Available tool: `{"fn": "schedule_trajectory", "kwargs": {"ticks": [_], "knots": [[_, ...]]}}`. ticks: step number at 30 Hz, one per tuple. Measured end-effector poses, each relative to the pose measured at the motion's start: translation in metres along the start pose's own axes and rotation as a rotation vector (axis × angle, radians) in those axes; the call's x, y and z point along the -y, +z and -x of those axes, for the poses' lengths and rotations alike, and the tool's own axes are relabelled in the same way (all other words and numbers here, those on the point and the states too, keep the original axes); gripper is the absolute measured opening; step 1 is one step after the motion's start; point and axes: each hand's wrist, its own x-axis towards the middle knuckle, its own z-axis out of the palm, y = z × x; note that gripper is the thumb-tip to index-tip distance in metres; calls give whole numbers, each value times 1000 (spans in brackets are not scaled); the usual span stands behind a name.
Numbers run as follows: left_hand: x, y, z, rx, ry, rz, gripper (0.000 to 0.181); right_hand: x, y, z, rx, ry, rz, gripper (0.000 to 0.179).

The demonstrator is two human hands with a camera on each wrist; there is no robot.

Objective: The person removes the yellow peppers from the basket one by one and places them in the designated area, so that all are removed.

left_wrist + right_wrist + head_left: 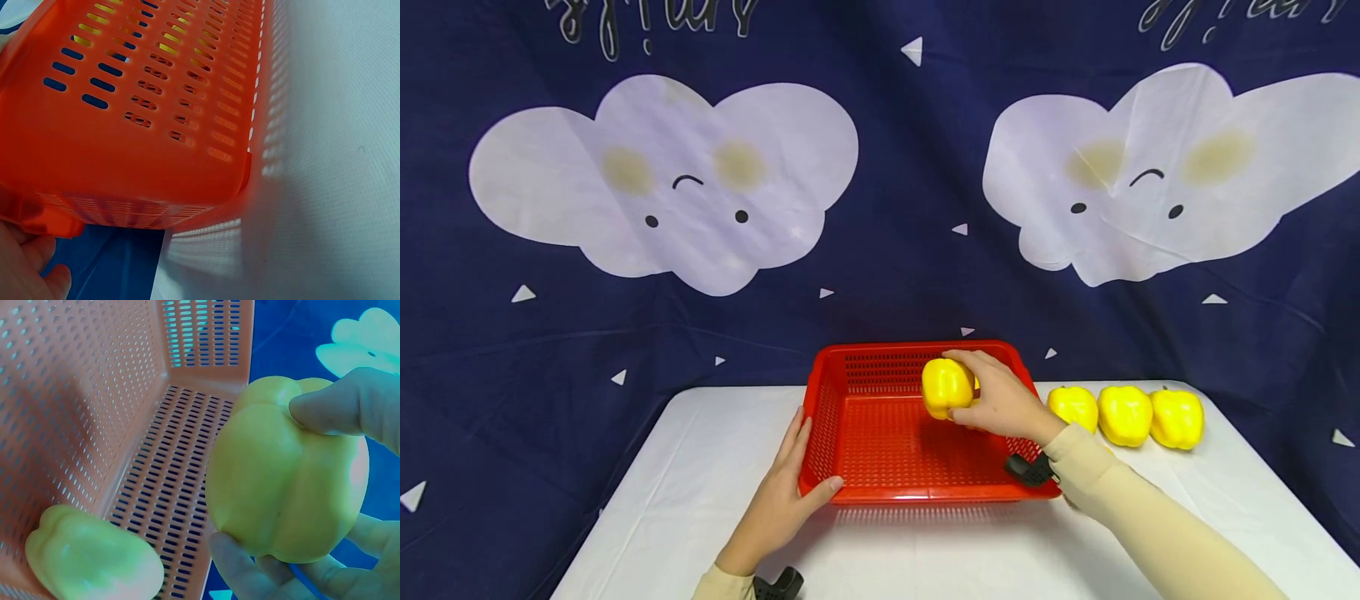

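Note:
My right hand [1000, 400] holds a yellow bell pepper [946, 388] over the right half of a red plastic basket [880, 492]. In the right wrist view, the thumb presses near the pepper's top and the fingers support it from below. Another yellow bell pepper [94, 556] lies inside the basket, mostly hidden by the right hand in the head view. My left hand [778, 492] grips the basket's front left corner, thumb over the front rim and fingers along the outer left side. Left fingertips [40, 250] show beside the rim in the left wrist view.
Three yellow bell peppers [1124, 416] stand in a row right of the basket, the nearest partly behind the right forearm. A white cloth covers the table [917, 550]. Behind it hangs a dark blue curtain [917, 167] with cloud prints.

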Motion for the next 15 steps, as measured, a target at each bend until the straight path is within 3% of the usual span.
{"fn": "schedule_trajectory", "kwargs": {"ticks": [15], "knots": [[1,1,0,7,-11,3,94,-11,-15,22,-47,-18,-25,78]]}}
